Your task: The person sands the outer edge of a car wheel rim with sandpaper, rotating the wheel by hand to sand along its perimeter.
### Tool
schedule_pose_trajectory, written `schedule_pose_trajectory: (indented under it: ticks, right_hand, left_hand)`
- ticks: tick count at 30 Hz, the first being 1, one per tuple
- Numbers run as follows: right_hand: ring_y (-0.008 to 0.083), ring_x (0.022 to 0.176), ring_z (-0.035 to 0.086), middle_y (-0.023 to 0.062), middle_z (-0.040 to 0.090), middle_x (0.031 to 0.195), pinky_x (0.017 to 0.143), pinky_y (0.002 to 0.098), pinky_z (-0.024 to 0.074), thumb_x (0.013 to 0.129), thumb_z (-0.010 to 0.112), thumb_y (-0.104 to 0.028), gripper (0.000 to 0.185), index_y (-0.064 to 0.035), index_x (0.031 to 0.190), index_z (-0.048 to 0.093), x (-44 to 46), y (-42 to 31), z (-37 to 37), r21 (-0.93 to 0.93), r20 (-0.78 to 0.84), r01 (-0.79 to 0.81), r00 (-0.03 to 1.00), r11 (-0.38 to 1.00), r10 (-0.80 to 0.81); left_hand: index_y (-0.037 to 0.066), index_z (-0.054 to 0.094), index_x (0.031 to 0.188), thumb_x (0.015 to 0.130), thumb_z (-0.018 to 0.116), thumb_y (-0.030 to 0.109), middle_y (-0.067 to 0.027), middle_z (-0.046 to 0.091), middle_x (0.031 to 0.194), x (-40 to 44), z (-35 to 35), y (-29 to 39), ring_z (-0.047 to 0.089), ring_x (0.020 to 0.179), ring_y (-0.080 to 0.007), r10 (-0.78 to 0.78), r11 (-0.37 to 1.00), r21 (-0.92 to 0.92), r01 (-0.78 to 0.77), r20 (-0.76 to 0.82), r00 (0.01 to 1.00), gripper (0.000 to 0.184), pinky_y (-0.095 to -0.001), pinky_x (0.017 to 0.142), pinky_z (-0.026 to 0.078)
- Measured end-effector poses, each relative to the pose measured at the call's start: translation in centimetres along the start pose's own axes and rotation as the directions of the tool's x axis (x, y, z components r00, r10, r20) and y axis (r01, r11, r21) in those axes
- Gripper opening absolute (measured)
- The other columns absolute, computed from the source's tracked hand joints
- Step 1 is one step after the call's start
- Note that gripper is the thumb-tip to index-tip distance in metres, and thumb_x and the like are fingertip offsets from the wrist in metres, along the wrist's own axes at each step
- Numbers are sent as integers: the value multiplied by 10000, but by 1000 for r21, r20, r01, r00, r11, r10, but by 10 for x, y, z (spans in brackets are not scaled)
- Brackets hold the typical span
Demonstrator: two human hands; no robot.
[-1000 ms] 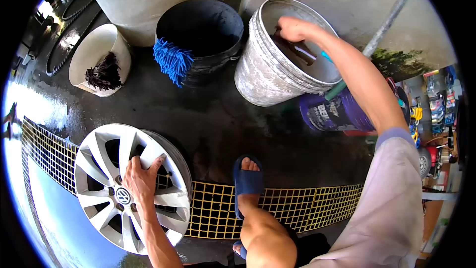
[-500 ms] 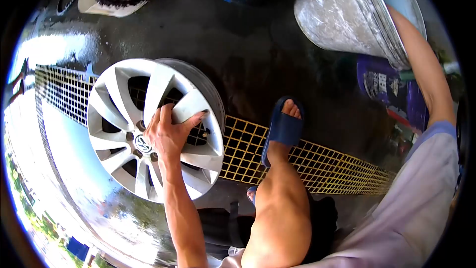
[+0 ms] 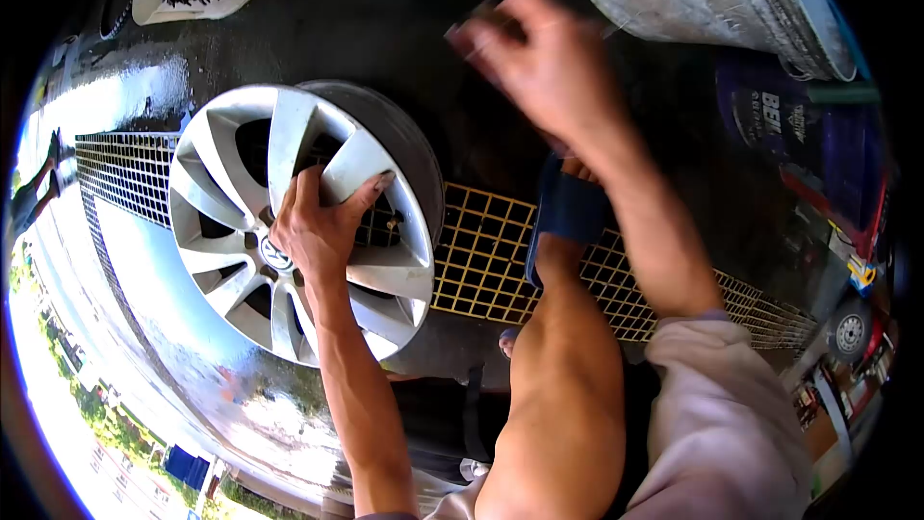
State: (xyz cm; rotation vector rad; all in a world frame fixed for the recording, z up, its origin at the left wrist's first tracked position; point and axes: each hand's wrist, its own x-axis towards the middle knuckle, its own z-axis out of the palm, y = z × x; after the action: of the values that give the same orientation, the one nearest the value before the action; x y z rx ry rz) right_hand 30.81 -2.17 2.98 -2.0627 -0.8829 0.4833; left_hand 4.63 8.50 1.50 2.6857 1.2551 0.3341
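Note:
A silver alloy wheel rim (image 3: 221,284) without a tire stands tilted on the yellow floor grating. My left hand (image 3: 322,226) grips one of its spokes near the round center badge, with fingers hooked into the gap and thumb along the spoke. My right hand (image 3: 544,63) is in the air to the right of the rim, apart from it, below and left of a metal bucket (image 3: 693,0). Motion smears its fingers; they look bent, but whether they hold anything does not show.
Yellow grating (image 3: 481,250) crosses the wet dark floor under the rim. My foot in a blue slide sandal (image 3: 575,207) rests on it. A purple container (image 3: 770,116) stands at the right. A white tub (image 3: 231,0) with dark stringy material lies at upper left.
My right hand has come out of the metal bucket and moved left toward the rim. My left hand keeps its hold on the spoke. The view has shifted slightly.

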Motion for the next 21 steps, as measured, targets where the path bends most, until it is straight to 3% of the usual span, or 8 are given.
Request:
schedule_pose_trajectory:
  ticks: [1, 3, 5, 6, 9, 15, 19, 21]
  right_hand:
    - [285, 863, 744, 200, 731, 928, 687, 396, 573, 882, 761, -273, 308, -11, 1018, 672, -7, 33, 53, 50, 111, -72, 992, 996, 66]
    - [374, 738, 726, 237, 695, 762, 616, 427, 575, 886, 750, -273, 299, 3, 951, 654, -23, 61, 124, 38, 214, -216, 955, 976, 203]
    - [366, 736, 724, 233, 692, 748, 635, 439, 571, 903, 723, -312, 340, 17, 944, 649, -33, 64, 161, -50, 264, -237, 934, 970, 241]
    - [358, 735, 723, 230, 690, 734, 654, 452, 567, 919, 696, -350, 386, 32, 937, 644, -35, 63, 170, -140, 294, -238, 917, 961, 270]
    - [413, 716, 699, 223, 683, 712, 648, 487, 558, 934, 650, -425, 439, 12, 893, 650, -40, 73, 179, -100, 292, -197, 931, 975, 219]
    - [401, 804, 716, 212, 716, 835, 701, 489, 580, 969, 582, -424, 425, -20, 915, 702, -52, 71, 175, -323, 335, -248, 873, 913, 355]
    - [423, 775, 702, 237, 693, 780, 682, 481, 573, 934, 620, -477, 469, -25, 854, 718, 1, 68, 190, -265, 285, -126, 937, 956, 202]
    - [424, 796, 704, 236, 701, 803, 699, 489, 573, 928, 629, -477, 473, -28, 823, 734, 20, 60, 206, -189, 329, -17, 941, 982, 80]
  left_hand:
    - [49, 667, 817, 599, 865, 598, -90, 652, 690, -1, -1, 0, 664, 597, -272, 1, 1000, 10, -1, 0, 1000, 623, -373, 561, 523]
    - [49, 672, 830, 598, 870, 585, -97, 658, 711, 0, -1, 1, 665, 607, -287, -21, 1000, -1, 21, 18, 1000, 617, -381, 564, 521]
    - [52, 679, 846, 600, 869, 585, -97, 662, 719, -2, -2, 2, 670, 620, -293, -39, 999, 1, 39, 33, 999, 617, -391, 570, 521]
    - [53, 682, 851, 605, 868, 585, -97, 662, 712, -1, 0, 0, 670, 616, -294, -1, 1000, -2, 1, -4, 1000, 615, -388, 569, 522]
    - [52, 681, 848, 595, 862, 603, -99, 664, 711, -2, 1, -1, 675, 621, -290, -19, 1000, 19, 19, 9, 1000, 633, -388, 565, 522]
    - [59, 670, 825, 576, 836, 669, -79, 672, 708, -1, 5, -2, 680, 605, -266, 12, 998, 56, -12, -10, 1000, 680, -367, 540, 533]
    - [79, 668, 807, 575, 827, 689, -58, 659, 672, 0, 8, -6, 679, 584, -231, 59, 995, 79, -57, -26, 998, 672, -351, 522, 539]
    - [69, 683, 855, 586, 835, 667, -86, 682, 714, -1, 3, -5, 695, 624, -266, 4, 999, 53, -6, 39, 999, 673, -370, 565, 547]
